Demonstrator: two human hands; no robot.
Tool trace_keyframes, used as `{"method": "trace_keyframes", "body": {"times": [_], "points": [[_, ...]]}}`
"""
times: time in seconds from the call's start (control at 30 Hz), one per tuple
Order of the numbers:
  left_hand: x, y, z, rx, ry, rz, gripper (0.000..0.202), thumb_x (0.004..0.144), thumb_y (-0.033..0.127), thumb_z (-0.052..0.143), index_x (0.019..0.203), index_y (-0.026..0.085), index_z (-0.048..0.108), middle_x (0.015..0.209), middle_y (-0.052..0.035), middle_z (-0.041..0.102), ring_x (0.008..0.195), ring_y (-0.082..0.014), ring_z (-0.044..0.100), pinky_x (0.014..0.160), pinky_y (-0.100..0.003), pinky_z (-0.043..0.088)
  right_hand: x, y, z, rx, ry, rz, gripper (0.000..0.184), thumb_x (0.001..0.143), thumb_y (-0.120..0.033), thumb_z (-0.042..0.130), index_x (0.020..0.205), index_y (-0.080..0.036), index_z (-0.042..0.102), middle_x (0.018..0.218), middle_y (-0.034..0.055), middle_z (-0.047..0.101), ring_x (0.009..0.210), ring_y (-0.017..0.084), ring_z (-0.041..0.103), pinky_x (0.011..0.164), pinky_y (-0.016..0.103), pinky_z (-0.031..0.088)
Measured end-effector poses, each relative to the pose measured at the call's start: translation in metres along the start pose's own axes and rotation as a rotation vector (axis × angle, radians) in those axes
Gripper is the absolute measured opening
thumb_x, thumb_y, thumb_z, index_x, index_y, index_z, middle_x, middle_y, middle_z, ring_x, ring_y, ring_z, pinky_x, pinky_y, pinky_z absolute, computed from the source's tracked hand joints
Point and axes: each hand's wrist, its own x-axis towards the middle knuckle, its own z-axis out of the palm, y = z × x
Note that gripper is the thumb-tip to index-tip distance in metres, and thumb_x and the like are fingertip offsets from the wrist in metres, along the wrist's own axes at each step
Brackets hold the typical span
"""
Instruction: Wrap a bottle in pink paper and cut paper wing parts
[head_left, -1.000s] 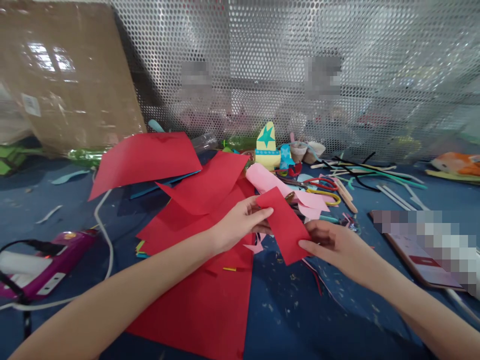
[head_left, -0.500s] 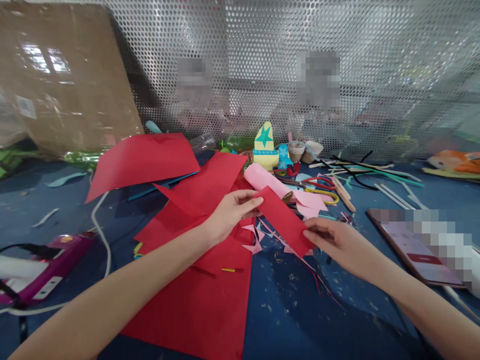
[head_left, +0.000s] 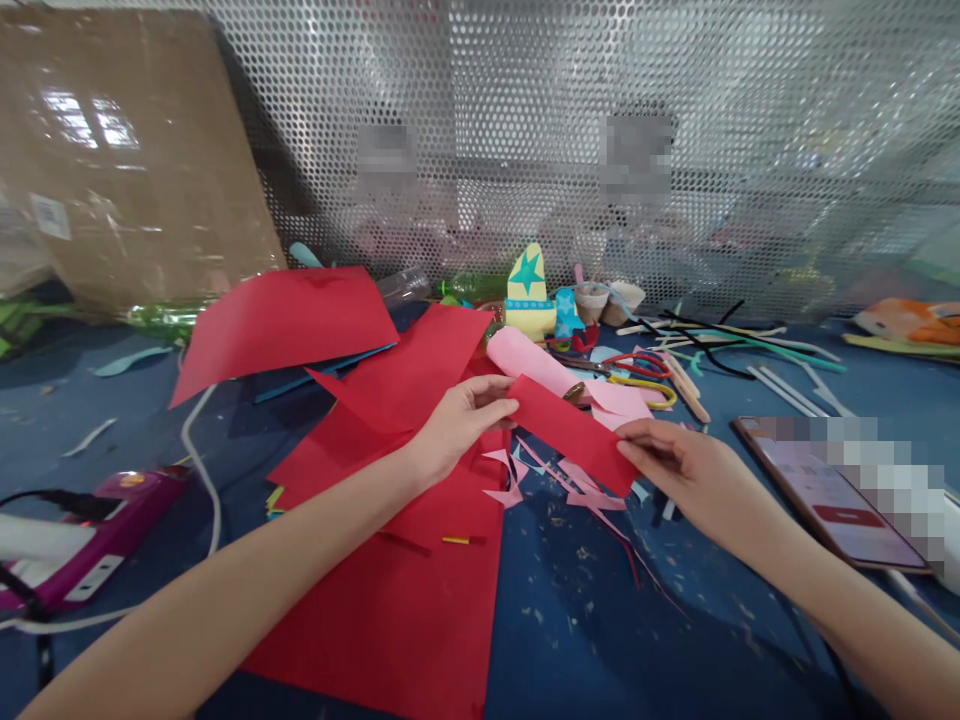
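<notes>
Between my two hands a rectangular red paper strip (head_left: pixel 571 432) is stretched at a slant, its right end lower. My left hand (head_left: pixel 469 420) pinches the upper left end between thumb and fingers. At the other end, the thumb and fingers of my right hand (head_left: pixel 667 460) grip the edge. Larger red paper sheets (head_left: pixel 420 610) lie under and left of my left hand. Just behind the strip rests a pink paper-covered tube (head_left: pixel 531 358), with pink paper scraps (head_left: pixel 589 485) scattered below it. Scissors with red and yellow handles (head_left: pixel 637 375) lie beside the tube.
A yellow paper rocket with blue stars (head_left: pixel 531 305) stands at the back. Pipe cleaners (head_left: pixel 742 345) lie at right, near a phone (head_left: pixel 832 500). A purple power strip (head_left: pixel 112 530) with cables sits at left. A cardboard box (head_left: pixel 142 160) leans against the perforated metal panel (head_left: pixel 517 80).
The red strip has tipped to a flatter slant, its right end now slightly higher and further right. My right hand has shifted slightly up and right; my left hand stays nearly in place.
</notes>
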Motion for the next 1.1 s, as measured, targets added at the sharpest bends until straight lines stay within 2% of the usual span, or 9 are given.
{"method": "trace_keyframes", "body": {"times": [0.17, 0.4, 0.63, 0.77, 0.9, 1.1], "points": [[0.0, 0.003, 0.0, 0.084, 0.011, 0.011, 0.027, 0.068, 0.035, 0.078, 0.088, 0.018, 0.07, 0.095, -0.0041, 0.072, 0.083, -0.0155, 0.064, 0.08, -0.029, 0.05, 0.001, 0.002, -0.002, -0.043, -0.004, -0.033, 0.017, 0.088, -0.036, 0.05, 0.088, -0.027, 0.064, 0.086, 0.0026, 0.077, 0.076, 0.024, 0.072, 0.062, 0.033, 0.058], [0.002, 0.001, -0.004, 0.16, 0.013, 0.057, 0.023, 0.068, 0.036, 0.077, 0.078, 0.018, 0.069, 0.079, -0.0005, 0.068, 0.073, -0.0122, 0.059, 0.076, -0.028, 0.047, 0.002, 0.002, -0.005, -0.105, 0.008, -0.029, 0.021, 0.088, -0.037, 0.049, 0.091, -0.025, 0.066, 0.091, 0.0042, 0.077, 0.08, 0.025, 0.073, 0.063, 0.033, 0.057], [0.001, 0.002, -0.001, 0.09, -0.005, 0.048, 0.024, 0.065, 0.035, 0.078, 0.073, 0.016, 0.065, 0.075, 0.0018, 0.063, 0.07, -0.0099, 0.056, 0.073, -0.025, 0.047, 0.003, 0.003, -0.009, -0.075, 0.08, 0.018, 0.025, 0.085, -0.039, 0.05, 0.09, -0.022, 0.068, 0.091, 0.007, 0.077, 0.082, 0.026, 0.072, 0.068, 0.035, 0.056], [0.001, 0.003, 0.0, 0.073, -0.035, 0.033, 0.022, 0.067, 0.031, 0.075, 0.079, 0.016, 0.064, 0.077, 0.0019, 0.061, 0.071, -0.0098, 0.057, 0.071, -0.024, 0.048, 0.004, 0.003, -0.01, -0.071, 0.148, 0.023, 0.026, 0.084, -0.041, 0.05, 0.089, -0.022, 0.067, 0.086, 0.0071, 0.076, 0.078, 0.026, 0.071, 0.065, 0.034, 0.055], [-0.001, 0.003, 0.001, 0.123, -0.082, 0.004, 0.024, 0.072, 0.027, 0.07, 0.092, 0.016, 0.062, 0.081, 0.0014, 0.062, 0.07, -0.0103, 0.058, 0.071, -0.025, 0.048, 0.004, 0.003, -0.01, -0.097, 0.139, 0.016, 0.027, 0.084, -0.041, 0.049, 0.09, -0.021, 0.067, 0.085, 0.0067, 0.075, 0.074, 0.025, 0.07, 0.064, 0.034, 0.054], [-0.002, 0.0, 0.001, 0.2, -0.084, 0.108, 0.021, 0.078, 0.036, 0.067, 0.085, 0.017, 0.062, 0.078, 0.002, 0.059, 0.069, -0.0089, 0.054, 0.069, -0.023, 0.044, 0.006, 0.004, -0.011, -0.109, 0.129, 0.022, 0.028, 0.083, -0.042, 0.049, 0.088, -0.021, 0.068, 0.082, 0.0055, 0.075, 0.07, 0.023, 0.069, 0.062, 0.034, 0.052]]}}
